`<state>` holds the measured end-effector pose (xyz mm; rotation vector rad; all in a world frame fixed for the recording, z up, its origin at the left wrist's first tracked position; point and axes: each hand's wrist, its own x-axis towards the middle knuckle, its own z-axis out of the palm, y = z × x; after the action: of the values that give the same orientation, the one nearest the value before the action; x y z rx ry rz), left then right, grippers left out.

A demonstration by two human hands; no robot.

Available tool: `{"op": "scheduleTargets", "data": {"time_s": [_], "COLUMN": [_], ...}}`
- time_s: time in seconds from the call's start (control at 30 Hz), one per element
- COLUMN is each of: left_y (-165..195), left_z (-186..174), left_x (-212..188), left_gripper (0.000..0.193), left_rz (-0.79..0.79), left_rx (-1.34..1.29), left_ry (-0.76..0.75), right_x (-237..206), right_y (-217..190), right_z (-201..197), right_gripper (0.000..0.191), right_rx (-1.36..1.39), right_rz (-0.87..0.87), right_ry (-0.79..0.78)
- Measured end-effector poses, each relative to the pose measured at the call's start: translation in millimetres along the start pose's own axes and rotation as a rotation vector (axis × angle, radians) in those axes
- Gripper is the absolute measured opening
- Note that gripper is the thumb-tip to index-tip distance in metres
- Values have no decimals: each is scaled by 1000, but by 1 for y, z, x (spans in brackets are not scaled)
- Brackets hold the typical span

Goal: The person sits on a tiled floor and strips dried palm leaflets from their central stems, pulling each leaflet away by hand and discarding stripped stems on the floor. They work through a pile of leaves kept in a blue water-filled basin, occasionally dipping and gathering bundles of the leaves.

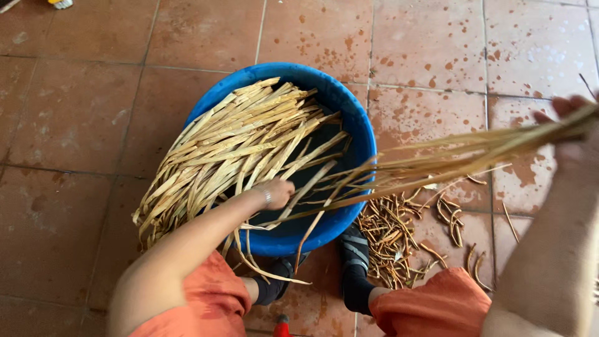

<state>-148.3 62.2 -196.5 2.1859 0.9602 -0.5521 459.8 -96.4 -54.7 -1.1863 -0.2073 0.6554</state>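
A round blue tub [365, 134] sits on the reddish tiled floor [75, 112] between the person's feet, and a thick sheaf of pale tan strips [231, 146] is laid across it. The sheaf's long axis runs from the far right rim down toward the near left, where the ends spill over the edge and hang above the floor. The inside of the tub looks dark below the strips; I cannot tell whether it holds water.

The left hand [277, 192] reaches into the tub at its near side, fingers curled around a few strips at the lower edge of the sheaf. The right hand [571, 125] is raised well off to the right, clenched on one end of a second, thinner bunch of strips [449, 156]. That bunch stretches almost level, from the right hand leftward and slightly down to the tub, where its loose ends fan out just beside the left hand.

On the floor just right of the tub, near the right foot, lies a heap of short, curled brown trimmings [390, 237].
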Motion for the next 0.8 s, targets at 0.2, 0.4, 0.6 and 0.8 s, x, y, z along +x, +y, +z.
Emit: {"op": "scheduleTargets", "data": {"time_s": [0.2, 0.4, 0.6, 0.8], "left_y": [53, 73, 55, 94], "left_z": [19, 32, -43, -137], "left_x": [66, 73, 61, -4], "left_gripper": [26, 23, 17, 17], "left_rz": [-84, -260, 1, 349], "left_rx": [43, -22, -562, -967], "left_ry": [194, 527, 729, 626], "right_x": [-105, -155, -175, -215], "right_y": [-10, -17, -8, 18], "right_z": [116, 181, 218, 283], "right_gripper": [25, 22, 2, 18], "right_rx": [64, -16, -198, -478], "right_rz": [-194, -180, -181, -17], "right_ry": [-289, -302, -449, -534]}}
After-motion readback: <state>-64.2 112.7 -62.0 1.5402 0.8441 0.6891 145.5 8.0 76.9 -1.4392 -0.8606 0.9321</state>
